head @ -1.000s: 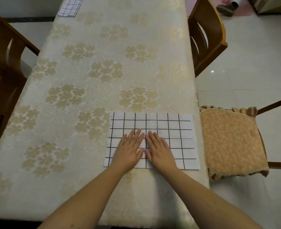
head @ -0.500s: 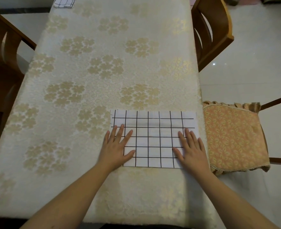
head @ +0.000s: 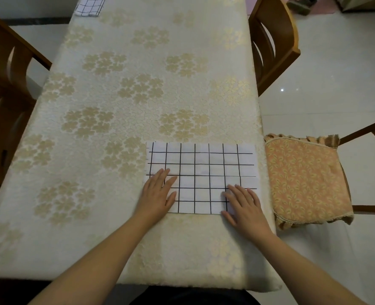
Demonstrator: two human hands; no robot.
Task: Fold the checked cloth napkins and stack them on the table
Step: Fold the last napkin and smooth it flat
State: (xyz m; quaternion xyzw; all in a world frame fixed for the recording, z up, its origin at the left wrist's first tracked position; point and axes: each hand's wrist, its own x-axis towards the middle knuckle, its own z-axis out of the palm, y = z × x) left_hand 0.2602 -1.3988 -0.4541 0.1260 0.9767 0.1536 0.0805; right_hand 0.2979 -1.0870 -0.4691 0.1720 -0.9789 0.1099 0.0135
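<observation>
The folded checked napkin [head: 202, 177] lies flat near the desk's [head: 120, 119] near right edge, pressed by both hands with straight fingers — left hand [head: 157, 194] on its near left corner, right hand [head: 244, 204] on its near right — beside a cushioned chair [head: 303, 179], another checked napkin [head: 89, 6] at the far end.

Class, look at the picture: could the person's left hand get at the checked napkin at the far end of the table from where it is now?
Probably not: the left hand lies flat on the near napkin, the far napkin lies across nearly the whole table. Nothing blocks the way.
</observation>
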